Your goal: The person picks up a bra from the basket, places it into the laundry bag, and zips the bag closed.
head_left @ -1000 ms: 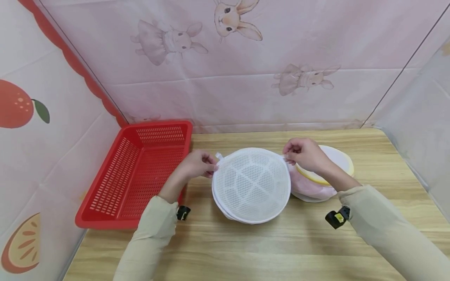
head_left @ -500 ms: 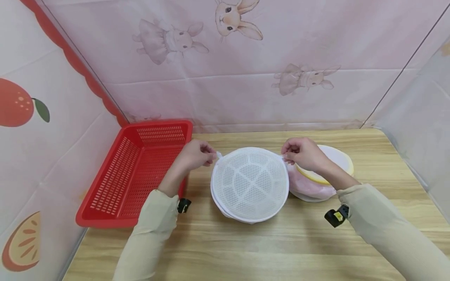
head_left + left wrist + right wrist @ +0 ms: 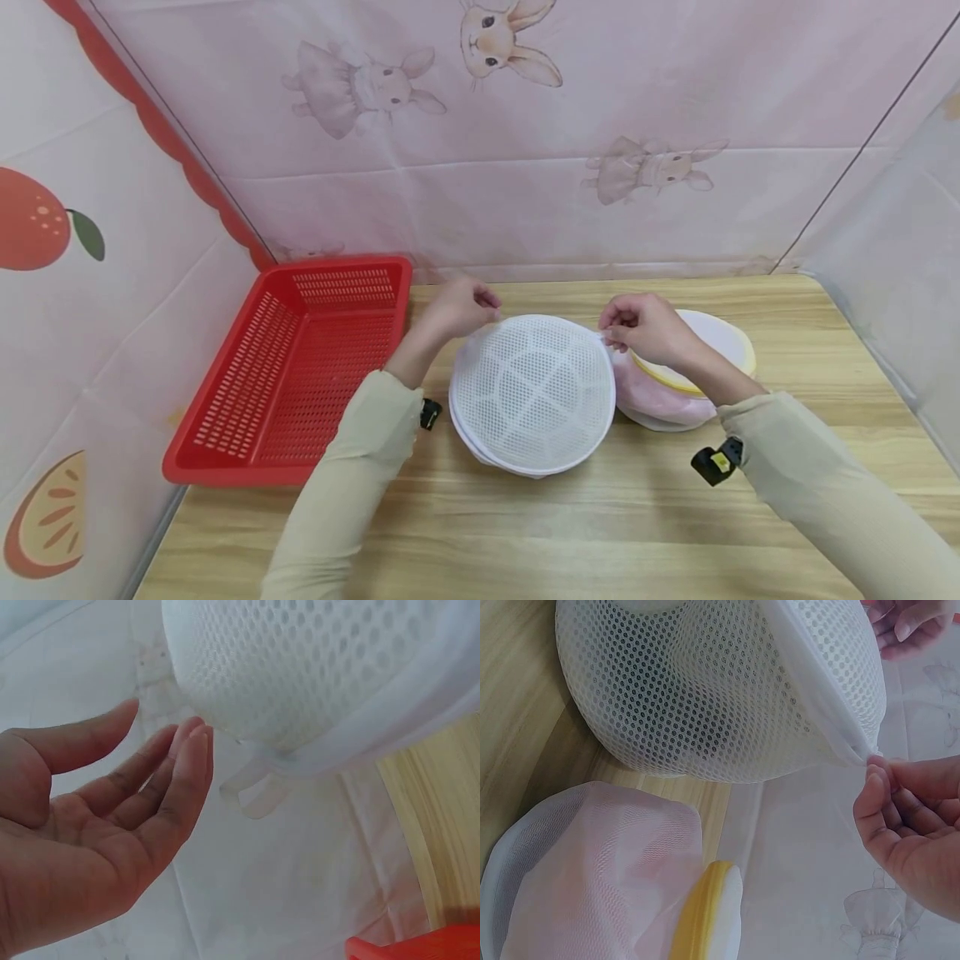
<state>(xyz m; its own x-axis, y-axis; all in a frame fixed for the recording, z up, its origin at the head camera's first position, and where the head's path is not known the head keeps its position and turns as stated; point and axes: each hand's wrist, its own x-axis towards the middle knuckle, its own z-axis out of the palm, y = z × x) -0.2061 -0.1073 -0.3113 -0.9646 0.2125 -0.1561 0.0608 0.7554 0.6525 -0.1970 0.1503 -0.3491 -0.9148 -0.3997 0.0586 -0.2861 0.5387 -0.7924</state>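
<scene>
A round white mesh laundry bag (image 3: 534, 392) stands in the middle of the table, its ribbed mesh top facing up. At its upper right edge my right hand (image 3: 645, 327) pinches the rim between thumb and fingertips; the right wrist view shows the white zip edge (image 3: 821, 686) drawn toward that hand. My left hand (image 3: 467, 308) is at the far left of the rim, thumb apart from loosely bent fingers. In the left wrist view its fingertips (image 3: 196, 754) are near the mesh, and whether they touch it is unclear. Beside them hangs a small white loop (image 3: 255, 796).
To the left stands a red slotted plastic basket (image 3: 277, 476). Right of the white bag lies a pink mesh laundry bag (image 3: 607, 877) with a yellow-edged white top (image 3: 720, 333), partly behind my right hand. A printed fabric wall (image 3: 510, 217) rises behind the wooden table (image 3: 585, 533).
My left hand left the upper left edge of the white bag, with its small loop, and moved right and away along the far rim. The right hand stays nearly still at its edge.
</scene>
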